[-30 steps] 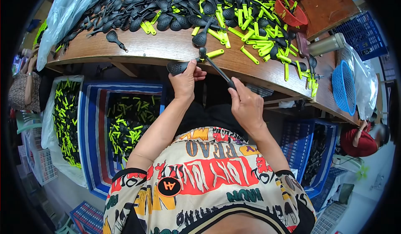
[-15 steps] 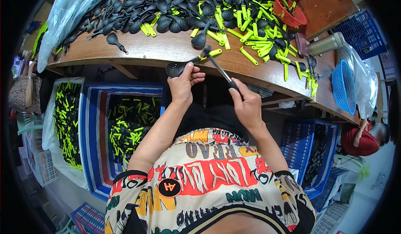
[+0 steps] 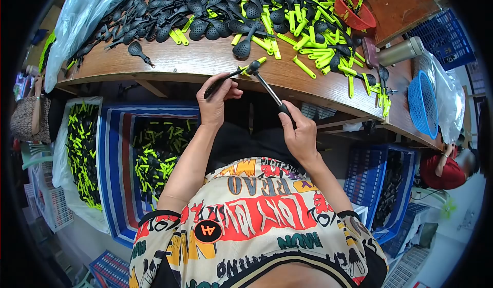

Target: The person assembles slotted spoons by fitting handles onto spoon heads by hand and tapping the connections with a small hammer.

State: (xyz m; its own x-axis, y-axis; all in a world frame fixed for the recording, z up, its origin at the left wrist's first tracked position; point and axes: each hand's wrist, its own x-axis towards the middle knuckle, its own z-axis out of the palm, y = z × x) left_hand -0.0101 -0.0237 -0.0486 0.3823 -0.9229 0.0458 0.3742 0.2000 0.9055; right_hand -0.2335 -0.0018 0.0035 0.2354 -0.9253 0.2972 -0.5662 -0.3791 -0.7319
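My left hand (image 3: 213,100) is closed around the head end of a black slotted spoon (image 3: 233,75), which is turned nearly edge-on. A lime-green handle (image 3: 261,60) sits at the spoon's far end, over the table's front edge. In my right hand (image 3: 299,134) is a hammer (image 3: 268,88) with a silver shaft and black grip. Its dark head is at the joint between spoon and handle and hides part of it; contact is not certain. Close beyond, another black slotted spoon (image 3: 242,49) lies on the wooden table (image 3: 185,61).
Black spoon heads (image 3: 197,28) and loose green handles (image 3: 324,59) are heaped on the table. A red basket (image 3: 359,18), a steel flask (image 3: 400,52) and a blue basket (image 3: 422,105) stand right. Blue crates (image 3: 115,159) flank me below. A person in red (image 3: 442,172) is at far right.
The hammer head has come down slightly onto the spoon-handle joint. My left hand has shifted left and turned the spoon from face-up to nearly edge-on.
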